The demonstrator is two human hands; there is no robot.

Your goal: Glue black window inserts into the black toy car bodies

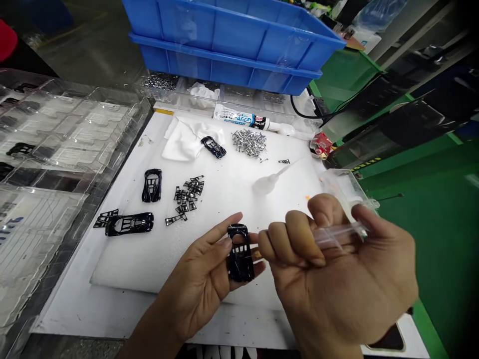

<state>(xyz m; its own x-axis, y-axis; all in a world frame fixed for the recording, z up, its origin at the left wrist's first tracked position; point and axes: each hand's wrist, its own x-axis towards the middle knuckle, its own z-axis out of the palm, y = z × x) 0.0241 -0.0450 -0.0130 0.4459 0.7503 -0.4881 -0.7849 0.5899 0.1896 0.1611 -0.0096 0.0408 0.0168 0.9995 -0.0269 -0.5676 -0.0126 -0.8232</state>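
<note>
My left hand [198, 279] grips a glossy dark toy car body [241, 267] by its sides, thumb on the near edge and fingers behind it. Window openings and a round hole show in the shell. In my right hand [344, 289], fingers are wrapped round a clear plastic syringe [331, 237], with the thumb near its rear end. A thin tip reaches from the right fist to the car body's middle openings; whether it touches is hard to tell. Left of the hands lies a loose pile of small black frame pieces [185, 197].
More dark car bodies [151, 185] lie on the white foam sheet [123, 269], one on a white cloth [179, 139]. Behind are a pile of small silvery parts [249, 143], a dropper bulb [265, 184], a glue tube [239, 117] and blue bins [232, 55]. Clear trays [101, 119] stand left.
</note>
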